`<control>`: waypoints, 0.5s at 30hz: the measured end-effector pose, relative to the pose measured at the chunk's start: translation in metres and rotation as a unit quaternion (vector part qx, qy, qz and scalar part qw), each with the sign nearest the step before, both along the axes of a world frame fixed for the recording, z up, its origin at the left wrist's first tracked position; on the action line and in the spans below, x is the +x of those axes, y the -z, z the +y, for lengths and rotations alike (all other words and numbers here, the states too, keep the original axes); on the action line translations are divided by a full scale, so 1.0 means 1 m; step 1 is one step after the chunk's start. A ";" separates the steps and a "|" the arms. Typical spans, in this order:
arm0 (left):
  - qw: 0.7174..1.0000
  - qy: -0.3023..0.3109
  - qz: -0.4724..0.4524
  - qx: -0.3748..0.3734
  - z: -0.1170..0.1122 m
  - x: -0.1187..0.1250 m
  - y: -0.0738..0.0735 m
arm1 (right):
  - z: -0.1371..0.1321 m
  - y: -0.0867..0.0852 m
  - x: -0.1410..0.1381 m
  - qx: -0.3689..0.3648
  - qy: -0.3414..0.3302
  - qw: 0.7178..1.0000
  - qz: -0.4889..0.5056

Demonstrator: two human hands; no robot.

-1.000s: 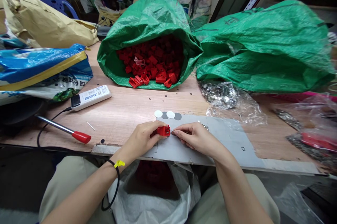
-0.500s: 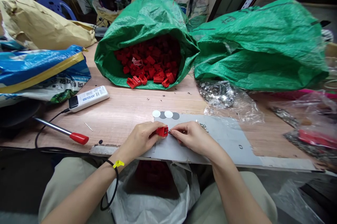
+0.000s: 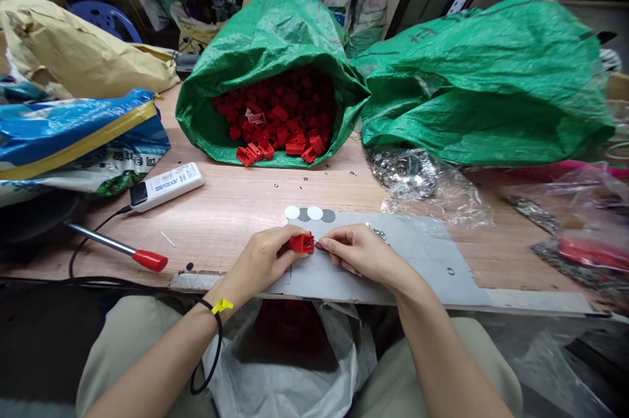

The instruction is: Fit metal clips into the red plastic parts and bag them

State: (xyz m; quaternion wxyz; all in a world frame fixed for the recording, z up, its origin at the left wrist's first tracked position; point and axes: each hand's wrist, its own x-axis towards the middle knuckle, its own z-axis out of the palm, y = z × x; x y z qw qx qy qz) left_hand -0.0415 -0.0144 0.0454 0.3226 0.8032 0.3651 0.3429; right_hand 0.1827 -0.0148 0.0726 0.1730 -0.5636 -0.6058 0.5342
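Note:
Between the thumb and fingers of my left hand is a small red plastic housing, its hollow end turned to the right. My right hand pinches a thin, shiny metal piece just at that end; whether it touches the housing I cannot tell. Both hands are over a grey sheet at the table's front edge. Behind the right hand lies a little heap of small metal parts. A black cord with a yellow tag circles my left wrist.
An open green sack spills red housings at the back. Another green sack stands right of it, near a clear bag of metal parts. At left are a white device and a red-handled lever. A white sack hangs below.
My right hand has drawn very slightly away from the red housing, so a bit more of the thin metal piece shows. The left hand keeps its hold, the housing turned slightly.

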 end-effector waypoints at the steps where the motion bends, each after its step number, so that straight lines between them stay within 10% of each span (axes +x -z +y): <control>1: 1.000 0.002 0.001 -0.001 0.001 0.000 0.000 | 0.000 0.000 -0.001 0.011 -0.002 1.000 -0.008; 7: 1.000 0.018 0.016 -0.012 0.003 0.000 -0.001 | -0.001 -0.002 -0.004 0.097 -0.007 0.993 -0.065; 15: 0.999 -0.019 0.000 -0.034 0.000 0.001 0.001 | 0.001 0.004 0.002 0.029 -0.019 0.999 -0.012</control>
